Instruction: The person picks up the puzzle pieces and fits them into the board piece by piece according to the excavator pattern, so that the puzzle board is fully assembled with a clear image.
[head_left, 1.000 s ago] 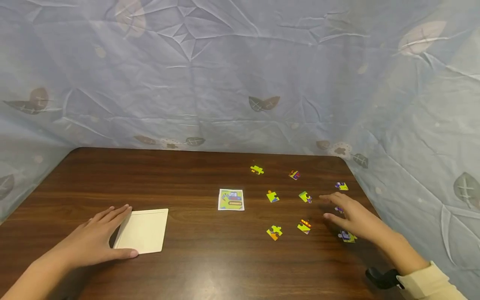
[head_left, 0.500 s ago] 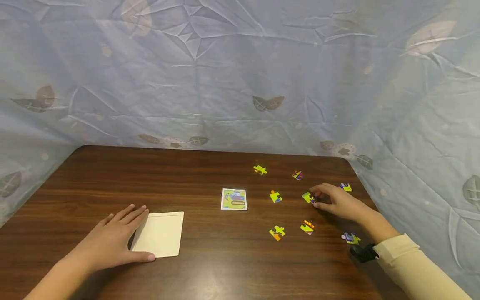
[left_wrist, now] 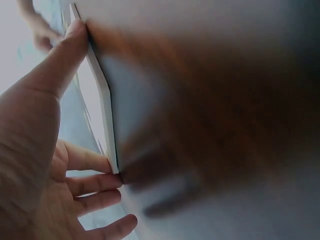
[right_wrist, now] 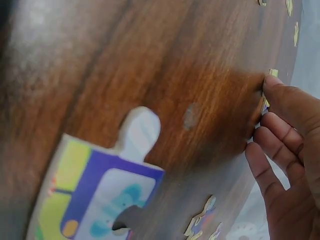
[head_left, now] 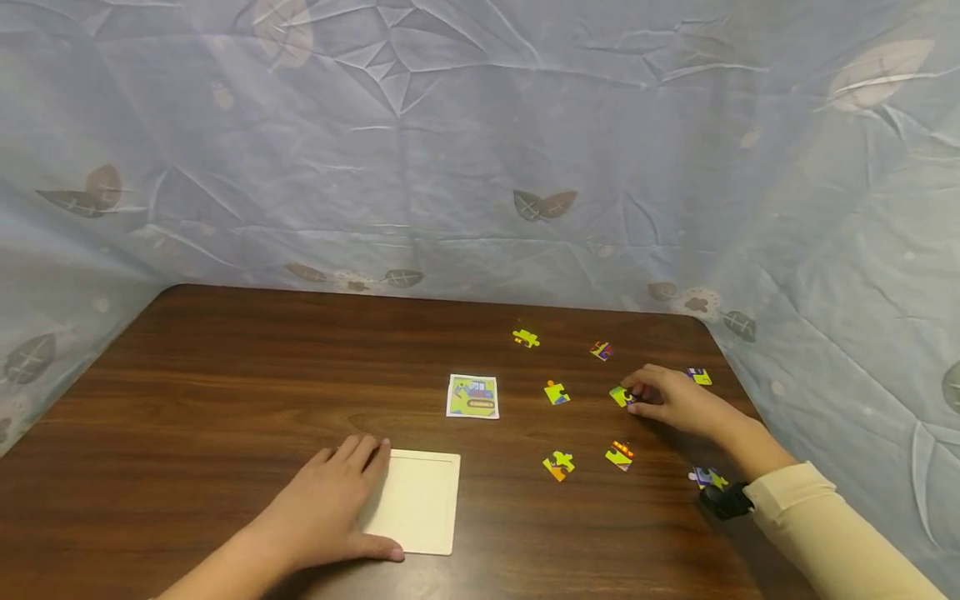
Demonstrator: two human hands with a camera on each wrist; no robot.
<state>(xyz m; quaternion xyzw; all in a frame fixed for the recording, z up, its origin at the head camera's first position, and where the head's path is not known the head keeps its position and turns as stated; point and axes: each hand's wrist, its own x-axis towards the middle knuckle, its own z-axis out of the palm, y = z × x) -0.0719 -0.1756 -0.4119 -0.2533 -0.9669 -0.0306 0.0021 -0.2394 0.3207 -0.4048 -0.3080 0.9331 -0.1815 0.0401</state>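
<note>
My left hand [head_left: 318,504] grips a cream, square puzzle tray [head_left: 422,504], thumb on its near edge and fingers along the far one. The left wrist view shows the thumb and fingertips at opposite ends of the tray's pale side [left_wrist: 102,107]. On the right, my right hand [head_left: 675,404] pinches a green and purple jigsaw piece [head_left: 619,394] between thumb and fingers, low at the tabletop. Only a sliver of that piece [right_wrist: 273,73] shows past the thumb in the right wrist view. A picture card [head_left: 472,397] with a digger lies between the hands.
Several loose jigsaw pieces lie around the right hand, among them a yellow-green one [head_left: 557,392], one with orange dots [head_left: 619,455] and a purple-blue one [head_left: 707,477]. A leaf-print cloth [head_left: 465,167] hangs behind the brown table [head_left: 262,367].
My left hand has slid the tray to the right and nearer the front edge. My right hand has moved left onto the green and purple piece and closed its fingers on it.
</note>
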